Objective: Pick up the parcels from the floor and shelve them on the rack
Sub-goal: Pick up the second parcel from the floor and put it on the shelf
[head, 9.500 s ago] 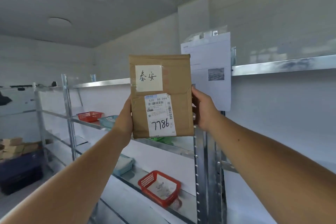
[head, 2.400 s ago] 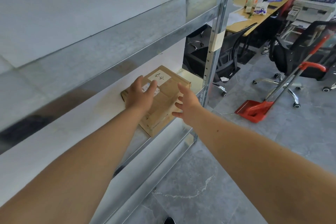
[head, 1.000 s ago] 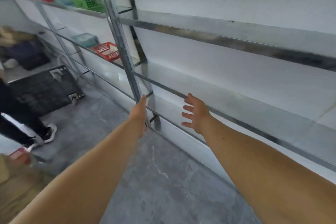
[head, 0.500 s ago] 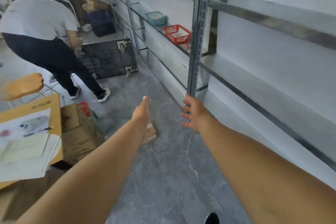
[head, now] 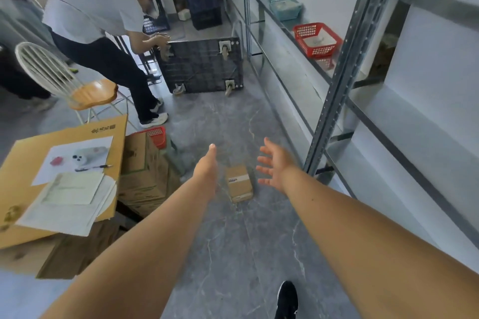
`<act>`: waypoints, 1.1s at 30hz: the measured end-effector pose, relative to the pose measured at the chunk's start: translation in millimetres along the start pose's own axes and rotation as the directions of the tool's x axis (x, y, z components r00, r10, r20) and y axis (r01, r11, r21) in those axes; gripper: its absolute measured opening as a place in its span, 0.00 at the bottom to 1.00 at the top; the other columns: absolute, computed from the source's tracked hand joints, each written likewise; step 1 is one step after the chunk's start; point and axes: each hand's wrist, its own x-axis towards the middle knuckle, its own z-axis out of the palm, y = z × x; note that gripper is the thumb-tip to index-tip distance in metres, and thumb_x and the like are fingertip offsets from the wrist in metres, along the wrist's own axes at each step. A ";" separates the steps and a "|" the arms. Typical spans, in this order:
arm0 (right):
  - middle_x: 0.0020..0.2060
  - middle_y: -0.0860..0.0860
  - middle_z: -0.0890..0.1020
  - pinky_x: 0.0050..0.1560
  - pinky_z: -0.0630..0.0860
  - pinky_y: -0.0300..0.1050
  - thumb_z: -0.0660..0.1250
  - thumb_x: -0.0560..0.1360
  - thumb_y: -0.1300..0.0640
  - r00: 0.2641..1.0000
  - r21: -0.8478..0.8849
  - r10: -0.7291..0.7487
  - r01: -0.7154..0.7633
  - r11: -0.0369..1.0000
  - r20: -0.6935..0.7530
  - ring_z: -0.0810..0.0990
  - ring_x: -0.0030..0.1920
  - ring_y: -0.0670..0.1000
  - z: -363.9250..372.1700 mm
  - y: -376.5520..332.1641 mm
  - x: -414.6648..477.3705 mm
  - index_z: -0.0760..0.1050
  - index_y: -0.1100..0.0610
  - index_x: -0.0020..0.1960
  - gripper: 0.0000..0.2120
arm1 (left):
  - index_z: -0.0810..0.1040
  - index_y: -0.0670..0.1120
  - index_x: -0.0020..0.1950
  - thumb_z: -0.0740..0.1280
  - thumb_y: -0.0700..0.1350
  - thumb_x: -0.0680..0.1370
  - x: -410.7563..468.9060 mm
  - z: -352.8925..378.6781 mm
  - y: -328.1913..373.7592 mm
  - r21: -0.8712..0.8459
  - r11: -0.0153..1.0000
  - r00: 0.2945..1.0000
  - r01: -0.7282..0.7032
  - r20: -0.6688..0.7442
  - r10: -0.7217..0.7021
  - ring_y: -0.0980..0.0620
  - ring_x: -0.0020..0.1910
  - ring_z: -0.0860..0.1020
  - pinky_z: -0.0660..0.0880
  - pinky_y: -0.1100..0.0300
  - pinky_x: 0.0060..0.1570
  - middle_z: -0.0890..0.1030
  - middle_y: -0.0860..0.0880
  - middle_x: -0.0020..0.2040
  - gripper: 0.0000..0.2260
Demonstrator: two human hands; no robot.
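A small brown cardboard parcel (head: 239, 183) with a label lies flat on the grey floor, between my two outstretched arms. My left hand (head: 207, 167) is edge-on just left of it, fingers straight and empty. My right hand (head: 274, 163) hovers to its right with fingers spread, holding nothing. Neither hand touches the parcel. The metal rack (head: 339, 80) runs along the right side, its grey upright close to my right hand. The parcel shelved earlier is out of view.
Stacked cardboard boxes (head: 145, 171) and a large carton with papers (head: 62, 171) stand at left. A bent-over person (head: 103, 31) handles an upended black trolley (head: 202, 65) ahead. A red basket (head: 317, 39) and a blue basket (head: 285, 8) sit on the rack. A chair (head: 85, 90) stands at left.
Earlier I laid a parcel on a rack shelf and let go. Since then my view swung left and down to the floor; both empty hands now flank the small parcel.
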 end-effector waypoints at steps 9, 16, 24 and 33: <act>0.67 0.55 0.77 0.68 0.73 0.63 0.60 0.82 0.37 0.997 -0.079 0.058 -0.055 0.995 0.044 0.77 0.64 0.59 -27.8 -40.7 68.2 0.72 0.52 0.76 0.28 | 0.64 0.51 0.86 0.55 0.68 0.85 53.3 47.8 11.8 -0.030 0.997 0.996 0.074 -0.053 -0.076 0.37 0.73 0.73 0.70 0.41 0.69 0.68 0.44 0.83 0.34; 0.57 0.52 0.79 0.57 0.74 0.59 0.61 0.81 0.36 0.994 -0.076 0.107 -0.105 0.992 0.023 0.78 0.61 0.58 -18.3 -52.1 117.1 0.73 0.52 0.73 0.27 | 0.67 0.50 0.84 0.58 0.67 0.85 103.2 61.8 28.2 -0.042 0.995 0.994 0.094 -0.057 -0.096 0.37 0.78 0.71 0.69 0.38 0.71 0.70 0.44 0.82 0.32; 0.57 0.52 0.80 0.63 0.74 0.62 0.61 0.81 0.36 0.990 -0.051 0.140 -0.141 0.989 -0.027 0.79 0.61 0.58 23.0 -65.7 183.7 0.76 0.52 0.69 0.25 | 0.71 0.50 0.82 0.59 0.65 0.86 176.3 45.5 63.4 -0.039 0.993 0.994 0.108 -0.001 -0.108 0.42 0.57 0.76 0.71 0.48 0.52 0.76 0.44 0.74 0.29; 0.60 0.53 0.79 0.68 0.68 0.60 0.60 0.82 0.37 0.971 -0.084 0.234 -0.237 0.968 -0.041 0.75 0.64 0.56 98.2 -49.8 267.3 0.77 0.50 0.60 0.19 | 0.69 0.48 0.82 0.61 0.65 0.85 274.4 1.5 74.4 0.005 0.973 0.970 0.233 0.068 -0.233 0.39 0.74 0.75 0.71 0.41 0.72 0.74 0.42 0.77 0.31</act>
